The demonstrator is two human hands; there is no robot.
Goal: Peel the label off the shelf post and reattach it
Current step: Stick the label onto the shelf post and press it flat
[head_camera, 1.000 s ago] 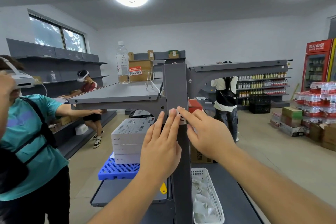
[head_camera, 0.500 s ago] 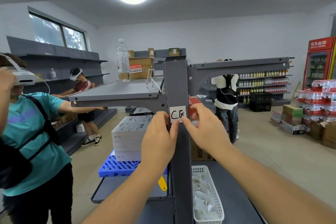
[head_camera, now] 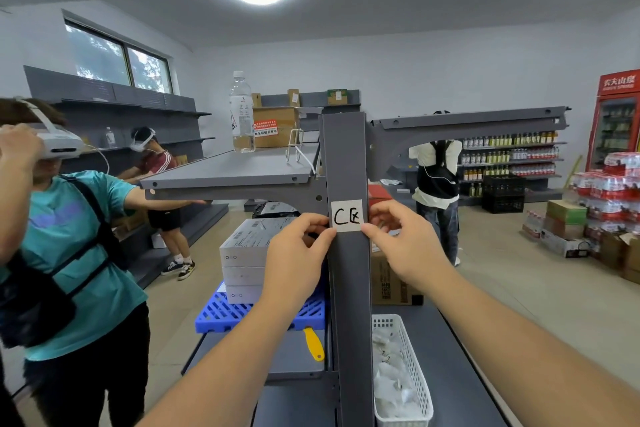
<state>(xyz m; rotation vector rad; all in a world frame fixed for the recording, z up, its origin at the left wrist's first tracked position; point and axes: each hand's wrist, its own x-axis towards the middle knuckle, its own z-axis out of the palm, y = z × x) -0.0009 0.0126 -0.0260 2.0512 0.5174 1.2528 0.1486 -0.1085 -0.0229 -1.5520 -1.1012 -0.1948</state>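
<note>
A white square label (head_camera: 346, 216) with black handwriting sits flat on the front face of the grey vertical shelf post (head_camera: 348, 288), just below the top shelf. My left hand (head_camera: 298, 253) pinches the label's lower left corner between thumb and forefinger. My right hand (head_camera: 401, 246) pinches its lower right corner from the other side of the post. Both forearms reach in from the bottom of the view.
A grey shelf (head_camera: 235, 172) on the left carries a water bottle (head_camera: 241, 113) and a cardboard box (head_camera: 275, 126). Below are stacked white boxes (head_camera: 249, 253), a blue pallet (head_camera: 242, 314), a white basket (head_camera: 403, 374). A person in a teal shirt (head_camera: 65, 236) stands close left.
My hands were pressed flat over the label one second ago. They have since drawn back to its lower corners, uncovering the writing.
</note>
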